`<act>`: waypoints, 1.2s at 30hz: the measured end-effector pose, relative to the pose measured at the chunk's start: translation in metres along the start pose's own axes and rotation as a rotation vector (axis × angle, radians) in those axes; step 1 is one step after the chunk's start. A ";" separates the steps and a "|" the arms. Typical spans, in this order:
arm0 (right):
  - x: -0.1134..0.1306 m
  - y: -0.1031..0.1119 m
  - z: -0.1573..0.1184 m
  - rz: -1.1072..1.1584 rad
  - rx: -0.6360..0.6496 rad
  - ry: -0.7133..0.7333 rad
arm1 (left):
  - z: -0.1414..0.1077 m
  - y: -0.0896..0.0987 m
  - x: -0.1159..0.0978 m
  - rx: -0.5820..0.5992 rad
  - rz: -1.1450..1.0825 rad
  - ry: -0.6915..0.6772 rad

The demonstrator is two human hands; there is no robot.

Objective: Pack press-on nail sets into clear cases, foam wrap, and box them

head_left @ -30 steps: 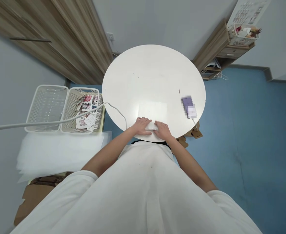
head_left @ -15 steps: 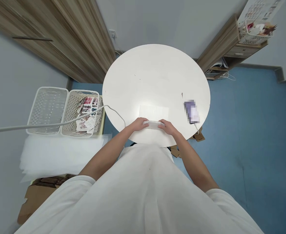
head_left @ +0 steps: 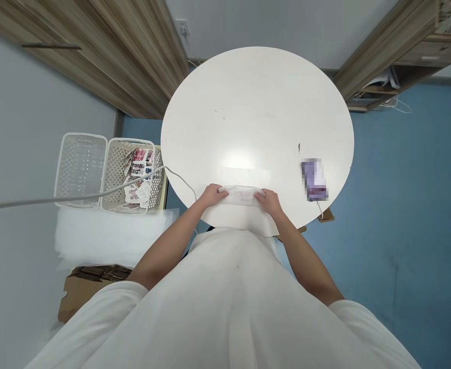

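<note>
A whitish, see-through folded wrap [head_left: 241, 196] lies across the near part of the round white table [head_left: 256, 92]. My left hand [head_left: 212, 195] grips its left end, thumb on top. At the right end my right hand [head_left: 270, 201] has its fingers closed on the same wrap. Just beyond it a clear flat sheet [head_left: 248, 176] rests on the tabletop. What is inside the wrap is too faint to name.
A blurred purple phone-like object [head_left: 313, 179] with a cable is at the table's right. Left of the table stand a white basket of printed cards [head_left: 131, 177], a pile of translucent sheets [head_left: 110, 236] and cardboard [head_left: 81, 297]. A grey cable [head_left: 133, 181] crosses the basket.
The view has shifted closer to the table. The wrap looks wider and flatter, and my hands are farther apart, both still holding its ends.
</note>
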State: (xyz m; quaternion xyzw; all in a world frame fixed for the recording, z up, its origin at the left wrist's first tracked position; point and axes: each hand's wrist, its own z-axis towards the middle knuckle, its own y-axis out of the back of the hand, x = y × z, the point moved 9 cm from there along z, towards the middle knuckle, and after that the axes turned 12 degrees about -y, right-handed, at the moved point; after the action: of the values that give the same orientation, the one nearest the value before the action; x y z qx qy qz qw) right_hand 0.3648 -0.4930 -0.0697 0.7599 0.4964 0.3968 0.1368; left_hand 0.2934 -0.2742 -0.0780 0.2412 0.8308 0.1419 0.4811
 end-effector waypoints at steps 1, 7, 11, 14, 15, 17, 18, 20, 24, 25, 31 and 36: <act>0.000 0.000 0.000 -0.008 -0.012 -0.001 | -0.001 0.002 0.000 -0.015 0.038 0.002; 0.002 -0.001 -0.003 -0.071 -0.083 0.000 | -0.002 0.007 -0.003 -0.072 0.205 0.038; 0.002 -0.001 -0.005 -0.068 -0.122 -0.027 | -0.002 0.005 -0.005 -0.086 0.275 0.047; 0.003 0.002 -0.007 -0.032 -0.170 -0.029 | -0.004 0.005 -0.006 -0.115 0.324 0.051; 0.003 0.004 -0.009 -0.018 -0.193 -0.014 | -0.006 0.006 -0.007 -0.139 0.339 0.053; 0.002 0.011 -0.014 0.015 -0.254 0.026 | -0.013 0.013 -0.013 -0.241 0.366 0.032; 0.000 0.016 -0.017 0.034 -0.295 0.040 | -0.018 0.019 -0.020 -0.316 0.388 -0.001; -0.011 0.024 -0.023 0.070 -0.370 0.036 | -0.029 0.025 -0.040 -0.438 0.462 -0.130; -0.035 0.022 -0.028 0.160 -0.371 -0.052 | -0.035 -0.009 -0.085 -0.289 0.673 -0.506; -0.035 0.019 -0.028 0.183 -0.358 -0.059 | -0.034 -0.021 -0.090 -0.225 0.711 -0.560; -0.025 0.005 -0.022 0.368 -0.265 -0.203 | -0.021 -0.050 -0.082 -0.111 0.768 -0.558; -0.031 -0.011 -0.039 0.591 -0.123 -0.248 | -0.035 -0.060 -0.076 -0.062 0.792 -0.620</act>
State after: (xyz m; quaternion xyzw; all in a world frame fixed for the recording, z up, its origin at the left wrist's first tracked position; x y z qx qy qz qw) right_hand 0.3228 -0.5218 -0.0655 0.9041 0.2089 0.3528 0.1207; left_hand 0.2790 -0.3655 -0.0335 0.5543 0.4892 0.2596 0.6214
